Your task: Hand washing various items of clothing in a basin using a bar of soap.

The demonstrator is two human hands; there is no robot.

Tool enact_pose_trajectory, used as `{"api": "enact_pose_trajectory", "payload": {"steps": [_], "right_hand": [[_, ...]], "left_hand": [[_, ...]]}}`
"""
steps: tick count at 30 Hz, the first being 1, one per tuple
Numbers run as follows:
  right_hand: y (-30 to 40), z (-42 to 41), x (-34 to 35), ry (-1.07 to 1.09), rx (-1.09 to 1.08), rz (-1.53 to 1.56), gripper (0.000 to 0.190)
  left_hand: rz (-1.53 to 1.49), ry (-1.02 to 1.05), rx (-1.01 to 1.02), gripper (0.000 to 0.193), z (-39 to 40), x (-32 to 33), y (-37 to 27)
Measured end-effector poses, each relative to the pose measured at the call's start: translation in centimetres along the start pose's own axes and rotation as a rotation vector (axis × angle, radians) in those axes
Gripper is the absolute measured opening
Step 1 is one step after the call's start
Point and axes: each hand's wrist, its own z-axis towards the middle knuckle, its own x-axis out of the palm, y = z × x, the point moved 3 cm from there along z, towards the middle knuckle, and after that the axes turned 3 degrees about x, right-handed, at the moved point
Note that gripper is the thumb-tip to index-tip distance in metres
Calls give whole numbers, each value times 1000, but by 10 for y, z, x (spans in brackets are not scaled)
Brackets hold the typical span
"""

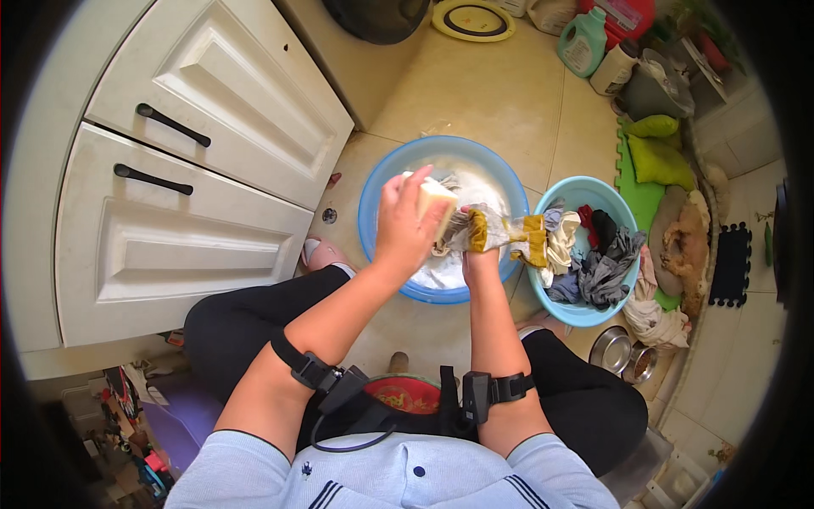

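Observation:
My left hand (pixel 407 223) grips a pale yellow bar of soap (pixel 436 196) over a blue plastic basin (pixel 370 245). Just right of it, my right hand (pixel 481 261) holds a grey knit sock (pixel 495 234) with mustard-yellow parts, which covers most of its fingers. The sock's far end hangs over the basin's right rim. Below both hands, whitish suds or water (pixel 486 184) and some grey cloth lie in the basin. A light-blue tub (pixel 575 318) to the right holds several dark, grey, red and cream garments (pixel 594 270).
White cabinet doors (pixel 203 248) stand at the left. Detergent bottles (pixel 582 48) and a yellow collapsible basin (pixel 474 20) are at the back. Along the right lie green cushions (pixel 661 159), an animal with tan fur (pixel 687 245) and metal pet bowls (pixel 612 350).

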Motion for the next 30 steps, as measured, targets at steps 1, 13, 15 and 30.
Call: {"api": "enact_pose_trajectory", "payload": {"steps": [1,13,15,30], "right_hand": [[-1,-1,5,-2,-32,-131,21],[-3,-9,2,167,327,282,41],[2,-13,10,218,362,355,45],[14,-12,22,189,-54,-362,62]], "left_hand": [[21,38,87,45,2,1,-10],[62,389,196,55,-28,20,-11],[26,419,169,56,-32,18,-7],[280,298,329,58,-8,23,-48]]}}
